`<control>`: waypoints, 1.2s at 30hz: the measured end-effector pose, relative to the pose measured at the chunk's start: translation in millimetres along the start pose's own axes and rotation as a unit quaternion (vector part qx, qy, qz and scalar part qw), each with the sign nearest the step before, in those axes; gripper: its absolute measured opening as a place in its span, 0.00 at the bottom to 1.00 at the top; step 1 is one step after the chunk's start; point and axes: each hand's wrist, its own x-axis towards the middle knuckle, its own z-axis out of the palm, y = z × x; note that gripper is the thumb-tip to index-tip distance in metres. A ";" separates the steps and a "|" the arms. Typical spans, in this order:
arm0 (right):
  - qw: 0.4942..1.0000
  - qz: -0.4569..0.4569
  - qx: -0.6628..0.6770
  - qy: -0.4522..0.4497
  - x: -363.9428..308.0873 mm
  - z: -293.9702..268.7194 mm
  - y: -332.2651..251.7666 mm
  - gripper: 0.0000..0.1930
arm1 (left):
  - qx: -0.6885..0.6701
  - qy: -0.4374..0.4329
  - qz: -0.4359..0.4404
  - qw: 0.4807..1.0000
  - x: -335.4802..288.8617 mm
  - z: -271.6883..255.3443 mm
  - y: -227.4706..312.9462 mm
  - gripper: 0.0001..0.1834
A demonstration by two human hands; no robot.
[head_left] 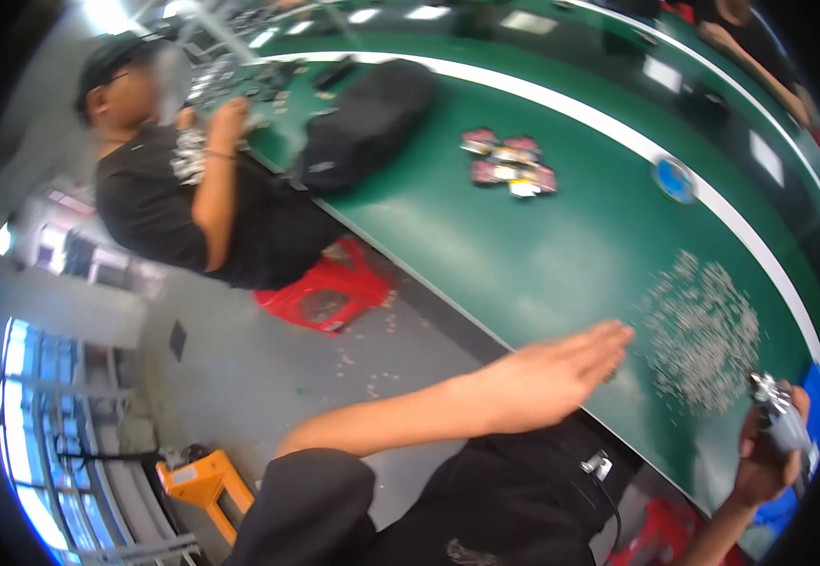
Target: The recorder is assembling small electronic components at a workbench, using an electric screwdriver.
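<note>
My left hand [556, 373] is stretched out flat over the near edge of the green table [542, 274], its fingers straight and side by side. A small dark spot under its fingertips is too blurred to name. At the lower right, my right hand [764, 462] is closed around a grey handheld piece with a shiny metal front end [780, 415]; its exact kind is unclear. Between the two hands, a loose heap of small silvery-grey pieces [702, 335] is spread on the tabletop, just beyond my left fingertips.
A blue round container [676, 179] sits by the white strip. Farther left are several pink-and-yellow items [509, 165] and a black bag [368, 123]. A co-worker [174, 189] sits on a red stool [330, 292]. A blue bin [818, 406] stands right; an orange pallet truck [204, 481] lower left.
</note>
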 end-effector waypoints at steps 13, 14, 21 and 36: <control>0.987 0.028 0.041 -0.151 -18.8 69.0 27.6 0.37 | 0.061 0.069 -0.050 0.994 20.7 -9.0 0.2 0.20; 0.985 -0.004 0.043 -0.165 -19.4 70.7 32.0 0.34 | 0.053 0.073 -0.072 0.993 20.5 -8.6 2.1 0.21; 0.974 0.124 0.082 -0.171 -50.1 87.4 43.7 0.31 | 0.037 0.063 -0.039 0.997 23.3 -8.6 0.2 0.17; 0.961 0.209 0.070 -0.169 -86.1 131.8 86.3 0.20 | 0.071 0.024 0.082 0.994 32.4 4.4 3.1 0.17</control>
